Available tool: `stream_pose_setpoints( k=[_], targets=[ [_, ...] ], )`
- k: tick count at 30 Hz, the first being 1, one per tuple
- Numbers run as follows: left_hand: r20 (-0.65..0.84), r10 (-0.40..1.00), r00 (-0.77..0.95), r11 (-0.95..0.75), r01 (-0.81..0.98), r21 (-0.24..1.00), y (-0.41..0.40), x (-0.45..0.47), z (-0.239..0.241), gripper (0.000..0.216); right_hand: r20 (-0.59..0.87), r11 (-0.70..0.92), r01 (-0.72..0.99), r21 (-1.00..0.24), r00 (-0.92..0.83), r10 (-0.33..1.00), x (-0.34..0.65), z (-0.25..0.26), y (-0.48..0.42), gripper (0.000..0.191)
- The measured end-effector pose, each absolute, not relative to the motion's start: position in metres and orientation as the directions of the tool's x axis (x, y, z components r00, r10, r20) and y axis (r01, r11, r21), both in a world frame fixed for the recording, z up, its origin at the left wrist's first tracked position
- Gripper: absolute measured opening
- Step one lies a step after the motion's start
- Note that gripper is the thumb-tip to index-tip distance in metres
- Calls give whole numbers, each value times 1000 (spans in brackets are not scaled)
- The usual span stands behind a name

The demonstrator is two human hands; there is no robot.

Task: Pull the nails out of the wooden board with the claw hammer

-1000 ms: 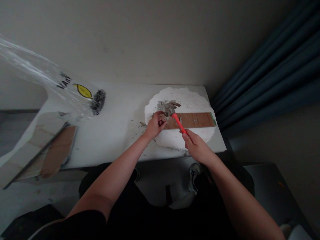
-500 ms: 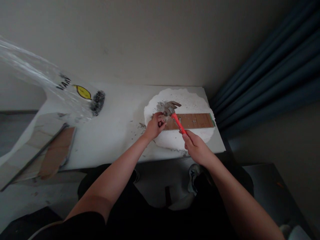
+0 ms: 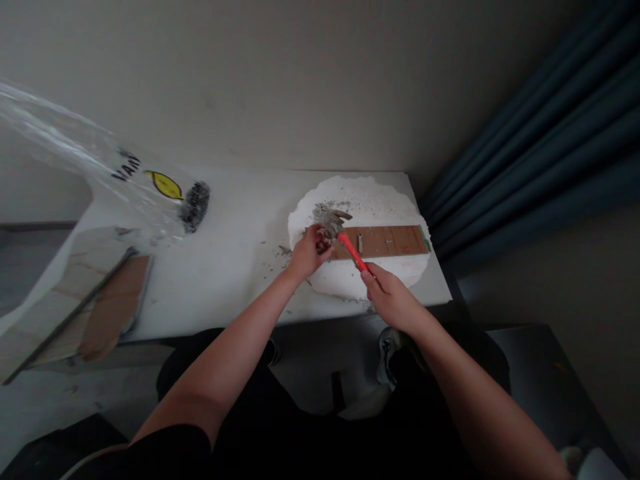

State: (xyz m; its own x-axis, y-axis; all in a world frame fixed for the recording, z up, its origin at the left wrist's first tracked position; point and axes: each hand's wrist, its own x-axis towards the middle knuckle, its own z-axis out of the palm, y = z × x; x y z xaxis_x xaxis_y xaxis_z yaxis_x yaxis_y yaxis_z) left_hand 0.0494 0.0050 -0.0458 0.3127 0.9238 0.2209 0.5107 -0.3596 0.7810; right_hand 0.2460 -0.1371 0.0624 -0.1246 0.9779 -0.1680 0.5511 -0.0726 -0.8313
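Observation:
My right hand [image 3: 390, 298] grips the red handle of a claw hammer [image 3: 345, 239], whose grey metal head sits just above the left end of a brown wooden plank [image 3: 387, 241]. The plank lies across a round white foam slab [image 3: 373, 197] on the white table [image 3: 235, 253]. My left hand [image 3: 309, 253] is closed at the plank's left end, right beside the hammer head; what its fingers pinch is too small to tell. Grey crumbs lie around the hammer head.
A clear plastic bag [image 3: 100, 173] with a yellow label and black print covers the table's left side. A brown board [image 3: 107, 307] leans at the table's lower left. Dark blue curtains [image 3: 540, 147] hang at the right, a plain wall behind.
The hammer head has dropped slightly lower and to the left, closer to my left hand. My left hand has stayed at the plank's end.

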Motion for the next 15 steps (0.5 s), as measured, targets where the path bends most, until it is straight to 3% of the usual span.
stream_pose_setpoints(
  k=[6,15],
  targets=[
    [333,899,284,-432,456,778,6,40,-38,50,-176,-85,549,-831,-114,978,246,58,-136,37],
    [328,920,213,-391,528,754,8,37,-35,38,-191,-99,586,-804,-97,977,251,47,-136,34]
  ],
)
